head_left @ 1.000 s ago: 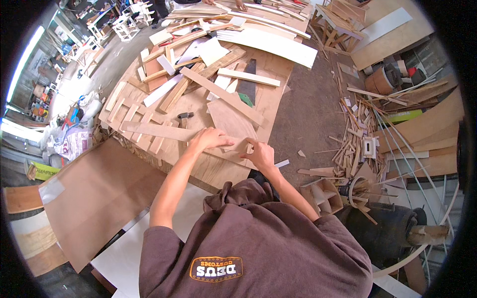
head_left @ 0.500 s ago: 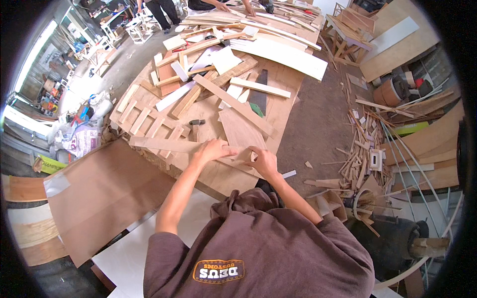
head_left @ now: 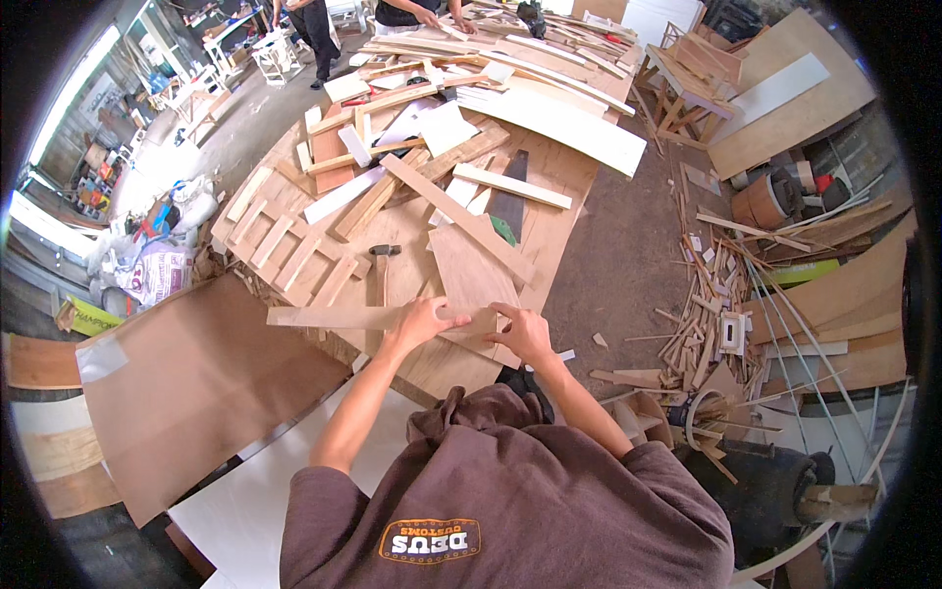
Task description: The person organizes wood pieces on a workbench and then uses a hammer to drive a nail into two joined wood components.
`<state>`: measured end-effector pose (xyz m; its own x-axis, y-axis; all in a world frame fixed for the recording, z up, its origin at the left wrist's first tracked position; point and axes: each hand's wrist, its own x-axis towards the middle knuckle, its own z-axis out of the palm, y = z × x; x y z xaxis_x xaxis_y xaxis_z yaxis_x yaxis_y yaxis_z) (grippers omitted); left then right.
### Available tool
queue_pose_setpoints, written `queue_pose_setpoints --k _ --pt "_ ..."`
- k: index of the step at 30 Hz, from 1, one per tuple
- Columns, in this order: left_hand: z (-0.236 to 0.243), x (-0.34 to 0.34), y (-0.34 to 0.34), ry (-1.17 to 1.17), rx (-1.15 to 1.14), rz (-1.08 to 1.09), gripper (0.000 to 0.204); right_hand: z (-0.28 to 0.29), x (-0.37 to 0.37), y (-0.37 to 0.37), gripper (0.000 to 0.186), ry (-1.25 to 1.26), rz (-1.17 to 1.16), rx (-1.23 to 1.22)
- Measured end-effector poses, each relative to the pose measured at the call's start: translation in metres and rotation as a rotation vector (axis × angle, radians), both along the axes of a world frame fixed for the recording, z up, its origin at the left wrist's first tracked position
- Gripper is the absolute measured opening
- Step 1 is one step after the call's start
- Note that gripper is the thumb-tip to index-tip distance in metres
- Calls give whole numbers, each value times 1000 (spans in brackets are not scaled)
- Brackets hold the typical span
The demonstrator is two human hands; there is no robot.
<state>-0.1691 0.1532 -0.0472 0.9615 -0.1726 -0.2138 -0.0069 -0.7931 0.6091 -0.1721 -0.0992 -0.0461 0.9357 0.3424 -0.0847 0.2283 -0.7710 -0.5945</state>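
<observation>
A long pale wooden strip [head_left: 334, 317] lies crosswise just in front of me, above the near end of the plywood-topped table. My left hand [head_left: 422, 322] is closed round it right of its middle, the thumb stretched toward the right. Near its right end, my right hand [head_left: 525, 336] grips it with bent fingers and thumb. Beyond my left hand is a hammer [head_left: 385, 250] with a dark head and wooden handle. A wide tapered board [head_left: 476, 263] lies just past both hands, with a narrow batten [head_left: 456, 218] slanting across it.
A slatted wooden frame [head_left: 285, 253] lies at the table's left edge. Farther back are a green-handled handsaw [head_left: 508, 196], a white panel [head_left: 569, 126] and piled battens. Wood offcuts [head_left: 702, 334] litter the floor at right. A brown sheet [head_left: 206, 383] sits at left. Another person's hands [head_left: 427, 17] work at the far end.
Both hands have brought the strip lower in the picture, and its left end has dropped nearer me. The right hand's fingers have shifted on it. More of the hammer shows.
</observation>
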Motion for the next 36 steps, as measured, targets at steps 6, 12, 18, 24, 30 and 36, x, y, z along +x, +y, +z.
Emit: queue_pose_setpoints --k 6,12,18,24,30,36 --pt "-17 -14 -7 -14 -161 119 74 6 16 -2 66 52 59 13" --pt "-45 -23 -16 -74 -255 180 69 17 22 -5 66 92 95 14" --pt "-36 -26 -41 -91 -255 302 66 11 28 -19 66 110 35 32" --pt "-49 -23 -62 -281 -274 551 55 -37 27 -31 68 18 -142 246" --pt "-74 -14 -54 -241 -337 781 55 -64 49 -19 75 72 -249 704" --pt "-71 14 -54 -172 -324 934 60 -40 127 -14 74 7 -140 496"
